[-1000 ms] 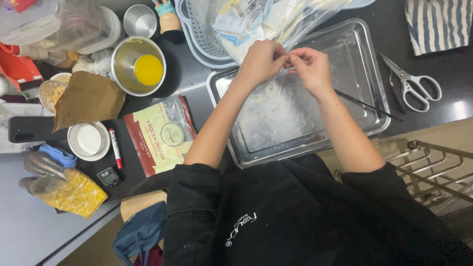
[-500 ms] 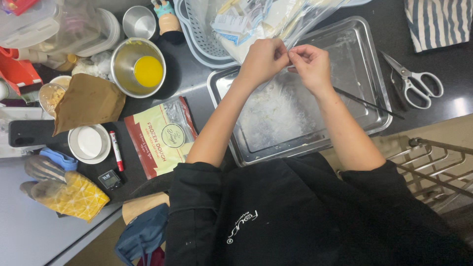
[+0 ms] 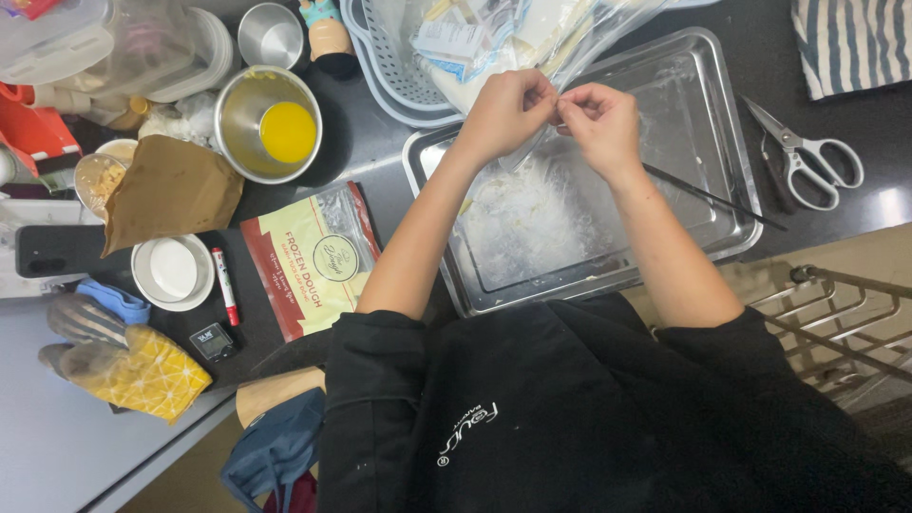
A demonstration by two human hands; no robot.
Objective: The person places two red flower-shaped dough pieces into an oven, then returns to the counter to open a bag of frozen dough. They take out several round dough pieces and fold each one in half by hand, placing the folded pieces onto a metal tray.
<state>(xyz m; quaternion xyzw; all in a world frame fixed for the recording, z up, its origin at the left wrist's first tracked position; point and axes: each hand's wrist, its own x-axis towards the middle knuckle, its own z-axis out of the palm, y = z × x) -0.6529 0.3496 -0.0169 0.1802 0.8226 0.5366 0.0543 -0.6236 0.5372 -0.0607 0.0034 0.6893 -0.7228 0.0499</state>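
While both hands meet over the tray (image 3: 708,114), the left hand (image 3: 508,112) and the right hand (image 3: 600,122) touch at the fingertips. Each grip is pressed together, pinching a clear bag (image 3: 528,150) that hangs down between them. Under the bag, white stuff (image 3: 518,218) lies in the tray. A thin black stick (image 3: 712,198) rests across the tray by the right arm. Scissors (image 3: 806,157) lie on the dark counter (image 3: 380,161) just right of the tray. A bowl (image 3: 268,123) with yellow liquid sits far to the left.
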